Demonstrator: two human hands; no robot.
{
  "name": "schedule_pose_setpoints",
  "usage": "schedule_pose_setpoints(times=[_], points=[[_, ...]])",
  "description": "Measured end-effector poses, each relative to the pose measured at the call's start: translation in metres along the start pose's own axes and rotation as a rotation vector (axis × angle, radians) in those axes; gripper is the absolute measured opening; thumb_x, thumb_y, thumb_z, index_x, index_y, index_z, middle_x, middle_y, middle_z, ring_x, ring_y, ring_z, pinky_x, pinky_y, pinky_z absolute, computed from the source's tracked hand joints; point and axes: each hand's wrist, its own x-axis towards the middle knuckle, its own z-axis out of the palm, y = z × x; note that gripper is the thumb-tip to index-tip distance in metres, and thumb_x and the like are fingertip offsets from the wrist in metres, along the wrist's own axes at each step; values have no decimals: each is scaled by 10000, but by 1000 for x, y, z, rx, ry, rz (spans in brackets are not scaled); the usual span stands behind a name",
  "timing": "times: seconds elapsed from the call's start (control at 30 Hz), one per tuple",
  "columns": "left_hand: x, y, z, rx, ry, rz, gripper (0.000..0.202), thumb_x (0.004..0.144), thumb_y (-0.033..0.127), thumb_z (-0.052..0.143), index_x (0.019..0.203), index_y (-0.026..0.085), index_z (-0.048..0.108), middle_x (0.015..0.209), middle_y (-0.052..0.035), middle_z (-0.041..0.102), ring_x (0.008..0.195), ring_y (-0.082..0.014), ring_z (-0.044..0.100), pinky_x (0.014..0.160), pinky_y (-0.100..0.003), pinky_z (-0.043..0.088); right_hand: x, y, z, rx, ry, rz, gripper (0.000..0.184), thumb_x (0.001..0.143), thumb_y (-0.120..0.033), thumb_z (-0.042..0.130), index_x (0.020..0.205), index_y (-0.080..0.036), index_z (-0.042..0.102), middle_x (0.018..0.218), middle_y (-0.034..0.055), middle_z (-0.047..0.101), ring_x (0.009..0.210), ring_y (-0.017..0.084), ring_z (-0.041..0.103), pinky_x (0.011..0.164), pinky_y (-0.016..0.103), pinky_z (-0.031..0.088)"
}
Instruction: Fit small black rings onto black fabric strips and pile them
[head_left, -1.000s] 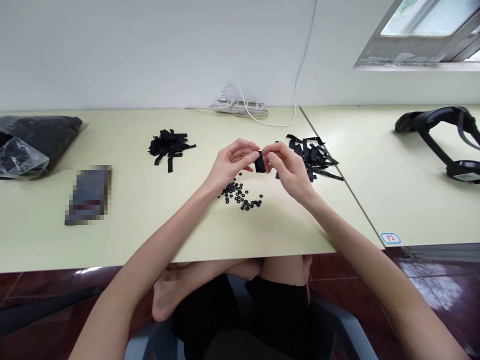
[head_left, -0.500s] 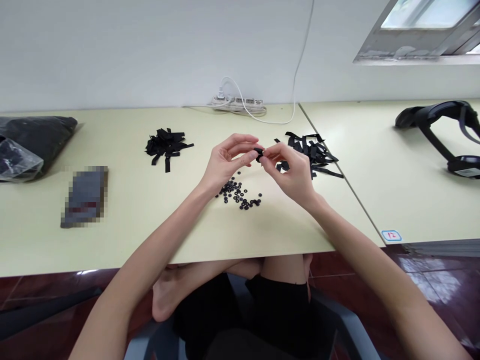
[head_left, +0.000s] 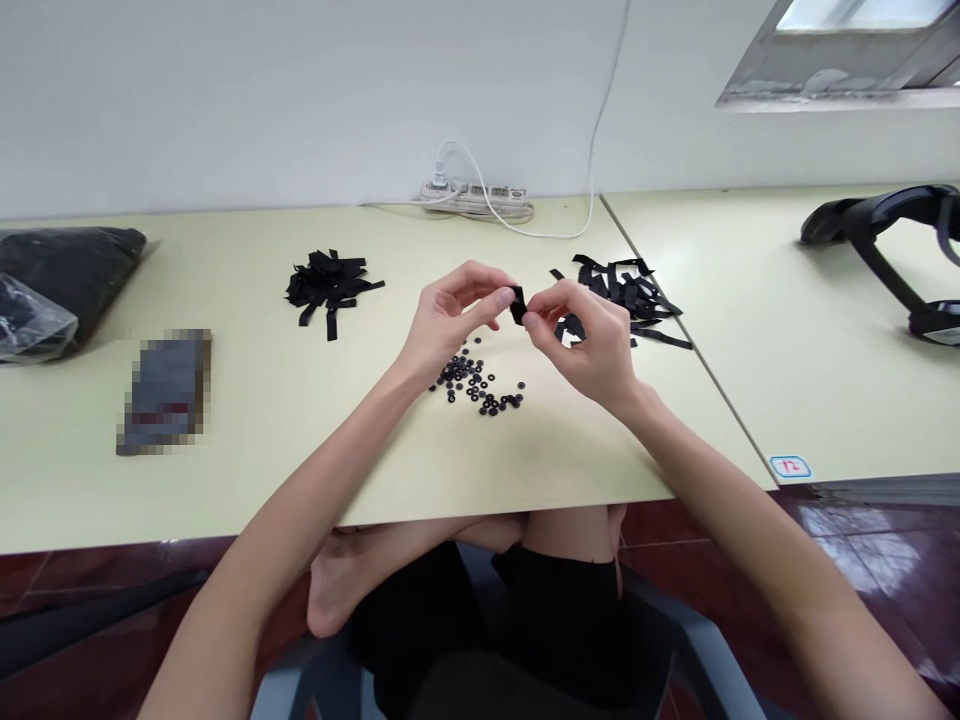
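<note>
Between my two hands, above the table, is a short black strip [head_left: 517, 306], apparently of fabric. My left hand [head_left: 460, 310] pinches its upper end between thumb and fingers. The thumb and index finger of my right hand [head_left: 585, 335] close on its lower right edge. Small black ring-shaped pieces [head_left: 480, 380] lie scattered on the table just below my hands. Behind my right hand spreads a heap of black strips [head_left: 626, 295], partly hidden by it. Another pile of black strips [head_left: 328, 285] lies to the left of my left hand.
A pixelated dark object [head_left: 166, 392] and a black plastic bag [head_left: 67, 285] lie on the table's left side. A power strip [head_left: 476, 198] with a white cable sits by the wall. On the right table stands a black headset-like device [head_left: 877, 235].
The black strip has turned between my fingers and now shows a broader flat face. My right hand has shifted slightly to the right. The view has tilted a little.
</note>
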Motion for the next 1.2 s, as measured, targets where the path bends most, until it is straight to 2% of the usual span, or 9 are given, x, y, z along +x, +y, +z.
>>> schedule_pose_setpoints(times=[0.13, 0.23, 0.47, 0.63, 0.77, 0.93, 1.07, 1.2], points=[[-1, 3, 0, 7, 9, -20, 354, 926, 570, 925, 1001, 246, 805, 991, -14, 733, 887, -137, 701, 722, -240, 618, 1, -1, -2, 16, -4, 63, 132, 1094, -266, 634, 967, -272, 671, 877, -8, 748, 753, 168, 705, 689, 333, 609], [-3, 6, 1, 40, -26, -39, 361, 932, 561, 921, 984, 229, 789, 986, -20, 736, 872, -139, 706, 728, -246, 611, 1, -1, -2, 26, -9, 110, 138, 1111, -326, 633, 994, -271, 684, 908, 2, 761, 773, 170, 725, 694, 335, 625], [-6, 9, 4, 99, -81, -48, 335, 941, 537, 917, 967, 224, 799, 989, -34, 744, 954, -164, 716, 728, -249, 583, 2, -1, -2, 53, -16, 126, 146, 1095, -355, 670, 974, -273, 673, 893, 4, 756, 775, 176, 719, 680, 342, 629], [-6, 10, 4, 116, -91, -76, 333, 967, 539, 888, 977, 218, 798, 996, -36, 753, 924, -156, 715, 742, -259, 582, 2, 0, -2, 57, -35, 158, 149, 1075, -319, 668, 936, -269, 647, 862, 1, 737, 754, 174, 696, 684, 343, 627], [-6, 9, 4, 122, -113, -116, 359, 990, 562, 855, 974, 209, 786, 976, -37, 749, 912, -160, 713, 772, -278, 596, 2, 0, 0, 153, -50, 223, 156, 1048, -298, 694, 908, -267, 633, 832, -15, 705, 725, 156, 670, 679, 325, 610], [-6, 8, 4, 100, -122, -135, 407, 978, 595, 851, 995, 209, 724, 966, -32, 744, 896, -160, 720, 762, -271, 596, 2, 0, 1, 325, -79, 389, 227, 1055, -432, 733, 923, -261, 662, 843, -9, 691, 748, 160, 673, 709, 336, 599], [-7, 9, 3, 74, -144, -162, 404, 930, 521, 918, 1093, 220, 703, 999, -31, 760, 891, -147, 726, 797, -268, 608, 2, 4, 3, 419, -56, 475, 309, 1039, -526, 766, 930, -249, 684, 808, -12, 681, 707, 149, 646, 691, 335, 571], [-6, 8, -1, 60, -89, -216, 407, 907, 514, 933, 1077, 209, 724, 1004, -38, 743, 909, -152, 712, 753, -254, 611, 3, 11, 6, 487, -15, 533, 360, 1027, -587, 761, 935, -243, 709, 733, -27, 654, 665, 143, 608, 658, 323, 544]])
